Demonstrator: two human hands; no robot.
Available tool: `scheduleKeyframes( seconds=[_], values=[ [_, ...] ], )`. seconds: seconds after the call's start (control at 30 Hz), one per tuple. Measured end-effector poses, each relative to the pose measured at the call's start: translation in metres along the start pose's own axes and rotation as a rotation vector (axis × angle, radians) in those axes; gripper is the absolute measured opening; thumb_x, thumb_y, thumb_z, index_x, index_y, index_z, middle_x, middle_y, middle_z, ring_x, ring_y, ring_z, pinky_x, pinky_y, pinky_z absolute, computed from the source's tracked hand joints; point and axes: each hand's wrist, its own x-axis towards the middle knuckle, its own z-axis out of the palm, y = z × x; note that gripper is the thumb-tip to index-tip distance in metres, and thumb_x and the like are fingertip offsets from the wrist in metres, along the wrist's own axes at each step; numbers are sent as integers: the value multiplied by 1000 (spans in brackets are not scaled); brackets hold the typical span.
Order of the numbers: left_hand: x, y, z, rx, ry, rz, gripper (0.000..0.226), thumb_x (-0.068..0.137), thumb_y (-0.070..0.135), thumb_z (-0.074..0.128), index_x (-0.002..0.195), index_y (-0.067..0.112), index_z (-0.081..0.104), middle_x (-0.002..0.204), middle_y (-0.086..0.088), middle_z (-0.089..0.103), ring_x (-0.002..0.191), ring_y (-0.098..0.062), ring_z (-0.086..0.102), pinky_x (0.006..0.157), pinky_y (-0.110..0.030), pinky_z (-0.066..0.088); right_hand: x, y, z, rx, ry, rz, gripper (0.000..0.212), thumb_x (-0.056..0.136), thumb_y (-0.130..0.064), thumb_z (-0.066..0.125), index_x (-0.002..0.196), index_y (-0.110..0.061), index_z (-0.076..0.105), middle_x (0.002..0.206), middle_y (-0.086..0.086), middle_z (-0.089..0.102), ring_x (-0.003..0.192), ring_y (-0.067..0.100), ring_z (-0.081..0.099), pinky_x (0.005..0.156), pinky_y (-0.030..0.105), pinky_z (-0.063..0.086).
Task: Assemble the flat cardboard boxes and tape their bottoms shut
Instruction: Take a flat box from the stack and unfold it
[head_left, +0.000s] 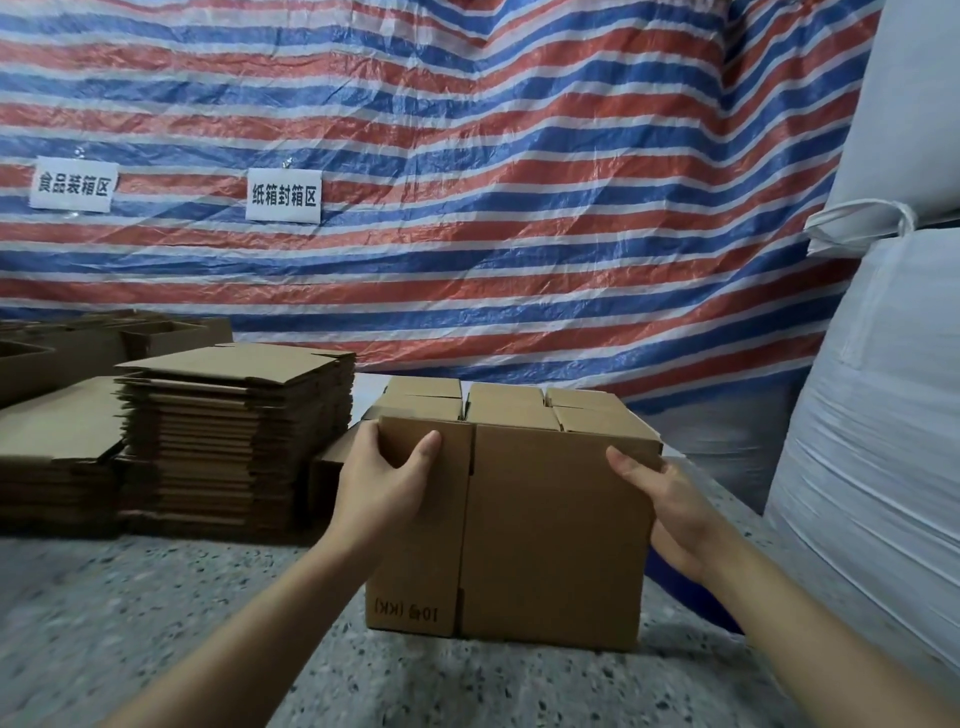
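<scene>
I hold a cardboard box (519, 530) upright on the speckled floor (156, 623), its printing upside down. My left hand (387, 478) grips its upper left corner, thumb across the front face. My right hand (670, 512) clasps its right side, fingers hidden behind it. Left of the box rise stacks of flat cartons (228, 441); behind the box hangs a striped tarp (519, 208).

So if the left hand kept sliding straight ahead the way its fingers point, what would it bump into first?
Probably the assembled boxes packed right behind the box that the left hand grips at its top corner. Depth is hard to judge, but they look closest in that line.
</scene>
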Motion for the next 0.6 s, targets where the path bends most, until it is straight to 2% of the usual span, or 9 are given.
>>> scheduleKeyframes(
  seconds=[0.07, 0.13, 0.2, 0.3, 0.37, 0.43, 0.53, 0.6],
  values=[
    [1, 1, 1, 15, -8, -32, 30, 86, 45, 69, 107, 34, 50, 102, 13, 60, 94, -3, 57, 81, -32, 52, 1, -2, -4, 54, -16, 12, 46, 96, -52, 49, 127, -25, 70, 128, 10, 70, 120, 28, 66, 98, 48, 50],
    [0, 4, 3, -31, -11, -69, 29, 86, 44, 69, 103, 36, 47, 102, 13, 59, 94, -3, 57, 75, -28, 50, 4, -7, -9, 141, -61, 82, 67, 96, -70, 36, 129, -23, 69, 125, 12, 70, 111, 27, 69, 90, 43, 54],
    [-2, 7, 6, -99, -15, -100, 31, 85, 48, 69, 101, 36, 45, 104, 11, 57, 94, -3, 56, 70, -25, 45, 6, -13, -14, 177, -118, 144, 76, 92, -76, 34, 133, -21, 66, 117, 12, 72, 100, 23, 70, 82, 37, 56],
    [-2, 11, 12, -119, 2, -143, 41, 81, 62, 65, 103, 34, 45, 109, 8, 54, 100, -9, 54, 83, -33, 47, 10, -18, -14, 102, -186, 163, 66, 93, -67, 43, 132, -20, 67, 119, 17, 69, 104, 26, 67, 87, 40, 54],
    [0, 11, 15, -114, 15, -171, 44, 79, 69, 62, 98, 34, 44, 114, 3, 54, 105, -16, 54, 95, -43, 47, 12, -19, -12, 52, -206, 165, 62, 85, -63, 54, 126, -19, 71, 122, 19, 67, 105, 26, 68, 88, 43, 55],
    [2, 11, 17, -106, 19, -193, 50, 80, 70, 60, 105, 31, 42, 117, 0, 54, 109, -20, 54, 100, -48, 45, 12, -20, -12, 47, -206, 170, 62, 80, -60, 60, 123, -19, 72, 121, 19, 66, 103, 26, 66, 89, 43, 55],
    [4, 9, 19, -91, 3, -198, 49, 83, 65, 59, 111, 29, 40, 119, -2, 53, 110, -22, 53, 99, -48, 45, 11, -19, -13, 69, -197, 176, 63, 82, -59, 57, 126, -17, 70, 121, 19, 65, 103, 27, 65, 90, 45, 55],
    [6, 9, 20, -105, -17, -204, 39, 85, 60, 58, 106, 30, 42, 116, -2, 54, 106, -21, 53, 87, -41, 46, 8, -17, -13, 97, -188, 174, 62, 87, -58, 50, 128, -15, 69, 120, 21, 65, 104, 28, 65, 90, 45, 54]
  ],
)
